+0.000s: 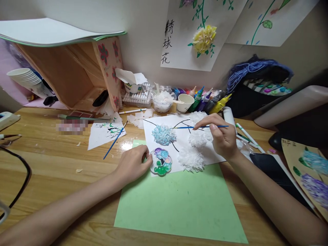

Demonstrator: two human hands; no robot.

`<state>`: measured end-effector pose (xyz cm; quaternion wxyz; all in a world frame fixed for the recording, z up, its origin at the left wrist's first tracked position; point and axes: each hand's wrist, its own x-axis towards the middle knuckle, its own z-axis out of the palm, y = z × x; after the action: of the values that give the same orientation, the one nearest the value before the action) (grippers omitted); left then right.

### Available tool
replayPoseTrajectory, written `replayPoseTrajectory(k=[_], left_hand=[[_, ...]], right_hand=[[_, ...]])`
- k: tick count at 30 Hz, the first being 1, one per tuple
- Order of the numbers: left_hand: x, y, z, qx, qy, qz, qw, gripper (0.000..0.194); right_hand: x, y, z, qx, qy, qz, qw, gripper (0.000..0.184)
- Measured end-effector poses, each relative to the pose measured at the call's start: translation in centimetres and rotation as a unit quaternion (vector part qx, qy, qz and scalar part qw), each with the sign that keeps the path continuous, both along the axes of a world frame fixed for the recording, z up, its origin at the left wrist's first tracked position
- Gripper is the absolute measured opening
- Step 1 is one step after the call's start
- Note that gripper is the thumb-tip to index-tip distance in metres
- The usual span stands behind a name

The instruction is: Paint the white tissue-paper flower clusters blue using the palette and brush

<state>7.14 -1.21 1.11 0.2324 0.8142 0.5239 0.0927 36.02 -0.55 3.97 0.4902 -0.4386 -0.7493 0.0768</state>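
My right hand (220,136) pinches a thin blue paintbrush (200,127), held level with its tip at a blue-tinted tissue flower (164,134) on a white sheet (183,136). Two white tissue flowers (191,158) lie on the same sheet, below and to the right of the blue one. My left hand (133,164) rests curled on the desk, its fingers closed on the left edge of a flower-shaped paint palette (161,161) that holds purple, green and blue paint. The white sheet lies on a green paper (179,201).
A second blue brush (115,140) lies on a paint-smeared paper scrap. Paint bottles (205,99), a paper cup (185,102), a bowl of tissue and a cardboard box (69,75) stand along the wall. Flower drawings lie at the right edge (310,174). Glasses lie at the far left.
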Motion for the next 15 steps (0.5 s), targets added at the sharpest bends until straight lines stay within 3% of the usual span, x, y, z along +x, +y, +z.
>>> replayPoseTrajectory(k=[9, 15], left_hand=[[-0.2, 0.4, -0.3, -0.012, -0.03, 0.015, 0.999, 0.021], [0.0, 0.6, -0.4, 0.003, 0.007, 0.004, 1.0, 0.021]], right_hand=[[-0.3, -0.1, 0.3, -0.013, 0.062, 0.059, 0.996, 0.036], [-1.3, -0.8, 0.7, -0.019, -0.015, 0.1, 0.995, 0.035]])
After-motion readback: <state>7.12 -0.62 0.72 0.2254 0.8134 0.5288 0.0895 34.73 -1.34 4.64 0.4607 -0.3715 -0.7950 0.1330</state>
